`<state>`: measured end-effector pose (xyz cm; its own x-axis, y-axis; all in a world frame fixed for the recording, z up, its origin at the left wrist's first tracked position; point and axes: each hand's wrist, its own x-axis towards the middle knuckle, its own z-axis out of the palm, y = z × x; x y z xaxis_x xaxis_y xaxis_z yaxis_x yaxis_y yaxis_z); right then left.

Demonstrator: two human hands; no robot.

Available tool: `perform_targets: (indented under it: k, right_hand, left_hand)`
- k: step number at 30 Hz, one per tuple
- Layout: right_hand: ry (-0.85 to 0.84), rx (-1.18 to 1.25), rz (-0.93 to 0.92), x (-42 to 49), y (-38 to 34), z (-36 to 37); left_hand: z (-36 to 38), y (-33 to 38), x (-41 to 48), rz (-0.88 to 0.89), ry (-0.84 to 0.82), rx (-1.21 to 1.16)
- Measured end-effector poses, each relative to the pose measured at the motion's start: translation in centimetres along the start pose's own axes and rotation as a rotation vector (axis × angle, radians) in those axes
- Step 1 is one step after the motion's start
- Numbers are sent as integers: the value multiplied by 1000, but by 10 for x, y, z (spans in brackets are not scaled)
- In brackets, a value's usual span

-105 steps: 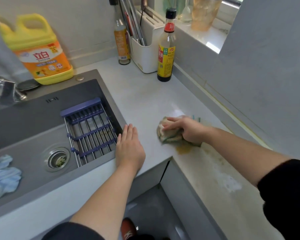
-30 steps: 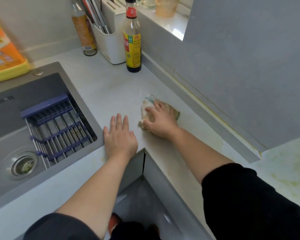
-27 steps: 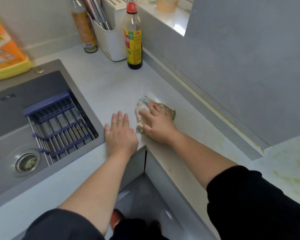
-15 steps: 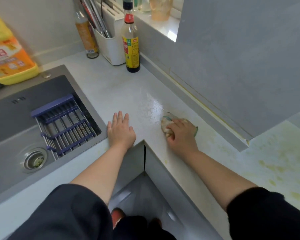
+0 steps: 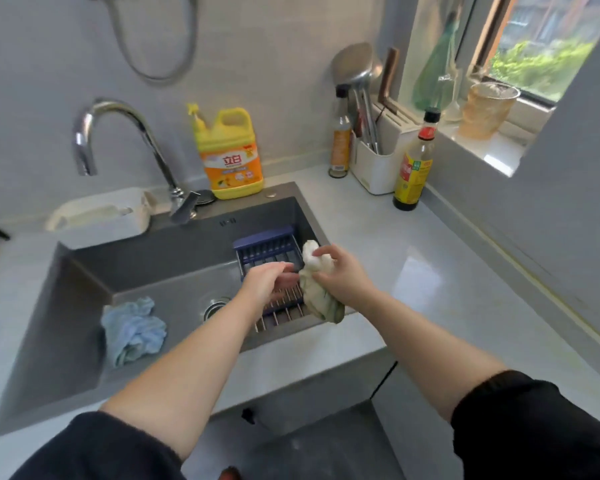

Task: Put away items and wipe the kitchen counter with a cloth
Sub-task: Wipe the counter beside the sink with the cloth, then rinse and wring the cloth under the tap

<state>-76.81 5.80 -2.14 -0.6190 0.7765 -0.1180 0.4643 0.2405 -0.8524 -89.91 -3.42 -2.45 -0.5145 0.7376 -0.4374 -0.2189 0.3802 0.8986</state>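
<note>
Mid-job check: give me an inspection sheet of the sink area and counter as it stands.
Surface: pale grey counter, glossy patch right of the dark grey sink.
Job's things: stained whitish cloth, hanging above the blue-framed rack in the sink.
Clutter: crumpled light blue cloth in the sink; yellow detergent jug, dark sauce bottle, white utensil holder along the back.
Hands: right hand grips the stained cloth; left hand beside it, blurred, grip unclear.
Cables: grey hose looped on the wall.
Surroundings: window at right.

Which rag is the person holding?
The whitish-green cloth, gripped in the right hand; the blue cloth lies untouched in the sink.
</note>
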Motion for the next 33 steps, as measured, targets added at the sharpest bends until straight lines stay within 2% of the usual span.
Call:
perform_targets:
  k: [2,5,10,13,18,20,22,27,29,33]
  right_hand:
    - [-71,8,-30,13,-30,33]
    - [-169,119,23,37,-73,94]
    - [-262,267,137,75,-121,180]
    - [-258,48,79,103,-152,208]
    - [-108,-740,-279,160,-192,214]
    - [-154,-1036,-297,183,-192,212]
    - [-196,-1233,-307,197,-183,210]
    - [-132,-1283,-414,194,-158,214]
    - [-164,-1260,-412,188,-154,218]
    - [-231,-1057,-325,179,-158,221]
  left_hand:
    - [-42,5,3,-36,-32,-88]
    - [-113,10,10,-47,-27,-172]
    - [-213,10,25,-36,-7,-124]
    - [-256,12,41,-43,62,-123]
    - [-292,18,55,-92,49,-271]
    - [-299,20,59,-124,55,-344]
    - [-303,22,63,-138,68,-391]
    - [-297,20,60,-167,51,-531]
    - [-295,22,59,-174,51,-547]
    - [-295,29,57,-169,86,-559]
